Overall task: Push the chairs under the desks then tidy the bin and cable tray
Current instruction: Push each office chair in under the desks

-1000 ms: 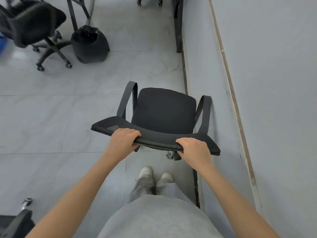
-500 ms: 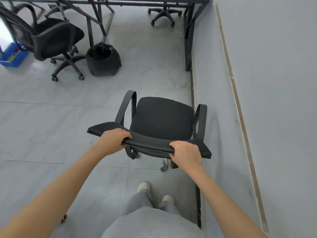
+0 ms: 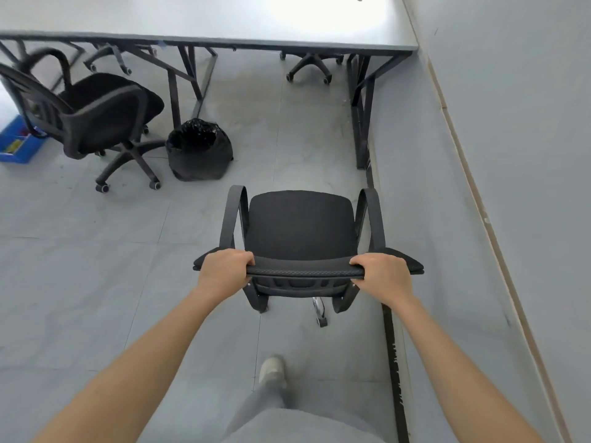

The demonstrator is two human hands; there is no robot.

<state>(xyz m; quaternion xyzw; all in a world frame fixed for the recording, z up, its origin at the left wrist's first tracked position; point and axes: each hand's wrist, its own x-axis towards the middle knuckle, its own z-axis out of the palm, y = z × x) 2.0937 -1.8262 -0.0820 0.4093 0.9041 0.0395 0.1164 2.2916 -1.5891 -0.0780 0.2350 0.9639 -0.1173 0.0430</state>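
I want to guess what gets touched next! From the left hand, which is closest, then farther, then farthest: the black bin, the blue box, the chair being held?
1. The held chair: the left hand grips its backrest.
2. The black bin: ahead on the floor, slightly left.
3. The blue box: far left edge, beyond the other chair.

Office, long grey desk, black swivel chairs, lined bin, tiled floor

A black mesh-backed chair sits under the fingers, beyond them a black-bagged bin, a grey desk, and a blue tray.
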